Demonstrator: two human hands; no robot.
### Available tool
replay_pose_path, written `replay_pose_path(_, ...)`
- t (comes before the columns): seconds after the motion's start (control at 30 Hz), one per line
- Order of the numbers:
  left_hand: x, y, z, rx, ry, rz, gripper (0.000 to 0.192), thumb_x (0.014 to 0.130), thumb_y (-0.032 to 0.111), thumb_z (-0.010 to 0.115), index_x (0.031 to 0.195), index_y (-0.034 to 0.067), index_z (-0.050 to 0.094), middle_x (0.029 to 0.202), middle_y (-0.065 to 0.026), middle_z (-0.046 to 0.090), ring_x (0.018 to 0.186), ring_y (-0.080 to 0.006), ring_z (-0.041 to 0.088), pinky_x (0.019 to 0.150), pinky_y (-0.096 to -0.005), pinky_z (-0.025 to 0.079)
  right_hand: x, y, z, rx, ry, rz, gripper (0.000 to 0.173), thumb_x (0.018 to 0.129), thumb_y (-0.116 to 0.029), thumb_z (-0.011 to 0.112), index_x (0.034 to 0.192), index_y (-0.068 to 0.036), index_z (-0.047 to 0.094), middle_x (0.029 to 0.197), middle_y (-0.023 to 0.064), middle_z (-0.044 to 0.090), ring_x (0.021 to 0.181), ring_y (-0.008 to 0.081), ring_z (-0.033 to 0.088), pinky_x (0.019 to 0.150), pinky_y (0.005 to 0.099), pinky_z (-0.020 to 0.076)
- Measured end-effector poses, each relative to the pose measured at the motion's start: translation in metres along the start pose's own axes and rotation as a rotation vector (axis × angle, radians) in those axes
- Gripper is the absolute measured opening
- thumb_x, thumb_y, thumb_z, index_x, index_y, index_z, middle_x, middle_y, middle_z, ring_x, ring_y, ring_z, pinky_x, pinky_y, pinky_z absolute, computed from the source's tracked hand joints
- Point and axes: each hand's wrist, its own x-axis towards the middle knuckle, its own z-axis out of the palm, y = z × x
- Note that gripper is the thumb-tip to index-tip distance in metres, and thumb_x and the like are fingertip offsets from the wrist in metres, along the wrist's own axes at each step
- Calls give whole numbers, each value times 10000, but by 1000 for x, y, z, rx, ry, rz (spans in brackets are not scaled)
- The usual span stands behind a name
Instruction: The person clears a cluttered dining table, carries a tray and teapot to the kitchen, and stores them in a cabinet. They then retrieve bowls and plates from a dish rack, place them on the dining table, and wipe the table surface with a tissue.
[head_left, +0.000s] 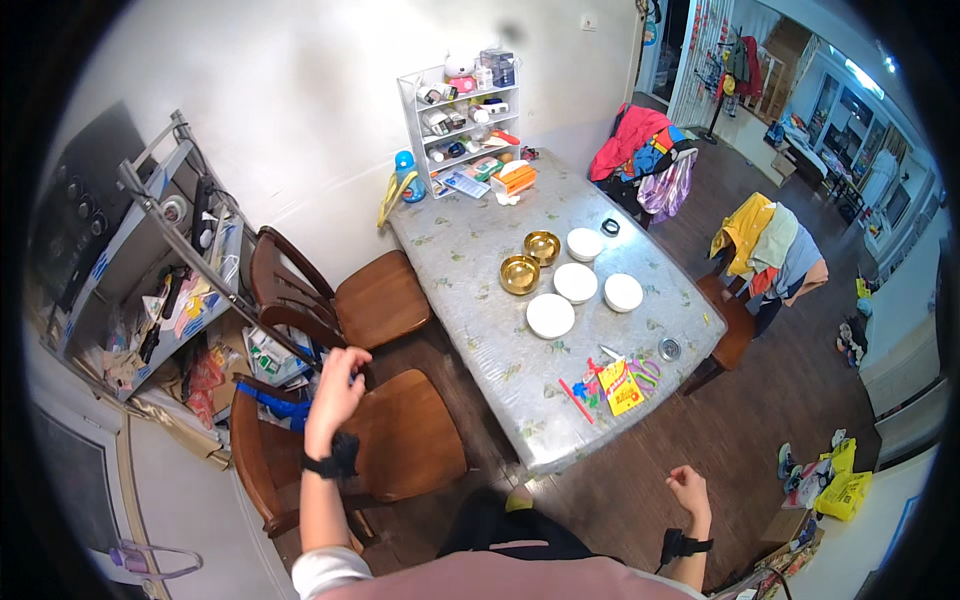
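Observation:
My left hand (341, 390) is raised over the wooden chairs at the left, its fingers half bent and nothing seen in them. Low at the right, my right hand (690, 491) hangs above the floor, loosely curled and without any visible object. A dark strap is around each wrist. Before me stands a table (480, 300) under a patterned clear cover. Several white bowls (550, 316) and two gold-coloured metal bowls (520, 274) are grouped on it. Nearer its front edge lie a yellow packet (621, 388), scissors (646, 371), a red stick (576, 401) and a round metal lid-like object (669, 349).
Two wooden chairs (412, 435) line the table's left side. A white rack (465, 120), blue bottle (407, 180) and orange tissue pack (514, 178) occupy the far end. A clothes-laden chair (772, 247) stands right; yellow bags (844, 491) lie on the floor. A cluttered metal shelf (180, 307) is left.

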Motion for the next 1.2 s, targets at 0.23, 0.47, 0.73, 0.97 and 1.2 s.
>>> replay_pose_path(0.23, 207, -51, 24, 18, -181, 102, 181, 801, 31, 573, 980, 11, 570, 824, -149, 580, 786, -295, 579, 716, -369, 477, 4, 8, 45, 26, -9, 194, 242, 771, -178, 711, 930, -7, 646, 853, 151, 693, 805, 259, 682, 732, 359, 525)
replay_pose_path(0.47, 279, -126, 135, -93, -219, -30, 171, 799, 100, 605, 962, 46, 599, 857, -124, 604, 824, -279, 608, 721, -370, 480, -10, 7, 61, -34, -39, 342, 272, 836, -246, 683, 968, -16, 621, 885, 150, 655, 835, 252, 626, 743, 374, 501)
replay_pose_path(0.73, 143, -113, 111, -107, 46, -223, 232, 808, 77, 605, 1039, 61, 608, 985, -116, 624, 931, -261, 619, 821, -348, 502, 94, -56, 86, -110, -334, 107, 303, 851, -121, 610, 1118, 23, 616, 1088, 197, 649, 1023, 301, 588, 914, 400, 456)
replay_pose_path(0.97, -95, -65, 9, -187, 174, -451, 242, 851, 101, 584, 1085, 40, 564, 997, -129, 603, 927, -240, 622, 823, -345, 499, 82, -184, 241, -208, -902, -492, 300, 849, -137, 605, 1107, 15, 619, 1081, 195, 650, 1017, 304, 592, 903, 405, 461)
replay_pose_path(1.2, -411, -32, -135, 81, 566, -941, 269, 858, 72, 587, 1123, 38, 552, 960, -118, 625, 914, -254, 620, 818, -352, 497, -154, -252, 366, -355, -1543, -930, 297, 848, -152, 601, 1096, 8, 621, 1074, 194, 651, 1011, 307, 595, 892, 410, 466)
